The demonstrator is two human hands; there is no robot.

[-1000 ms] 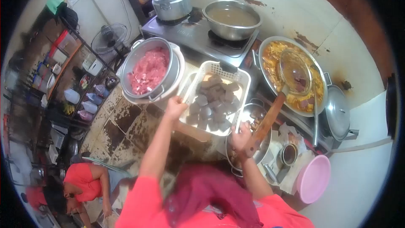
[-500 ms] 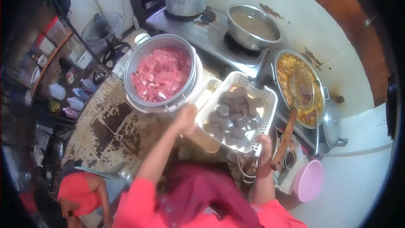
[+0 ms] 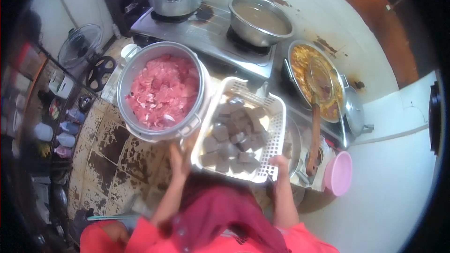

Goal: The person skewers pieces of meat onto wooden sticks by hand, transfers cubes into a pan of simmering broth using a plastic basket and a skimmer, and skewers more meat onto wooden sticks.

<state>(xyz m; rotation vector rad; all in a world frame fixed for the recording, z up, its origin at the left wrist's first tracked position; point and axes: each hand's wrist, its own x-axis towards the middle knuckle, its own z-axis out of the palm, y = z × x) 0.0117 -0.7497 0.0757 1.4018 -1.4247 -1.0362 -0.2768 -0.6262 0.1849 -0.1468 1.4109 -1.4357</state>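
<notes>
Beyond the illegible shirt print (image 3: 241, 240), right hand (image 3: 280, 167) grips basket (image 3: 277, 133), left hand's (image 3: 178, 161) grip unclear.

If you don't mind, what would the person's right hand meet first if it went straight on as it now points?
Most likely the white basket: the right hand appears to hold its near right corner, though depth is unclear.

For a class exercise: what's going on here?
A person's right hand grips a white plastic basket of dark blocks at its near right corner; the left hand is at its left edge, grip unclear. A pot of raw meat stands to the left. Beyond, a stove bears a lidded pot and a metal bowl.
</notes>
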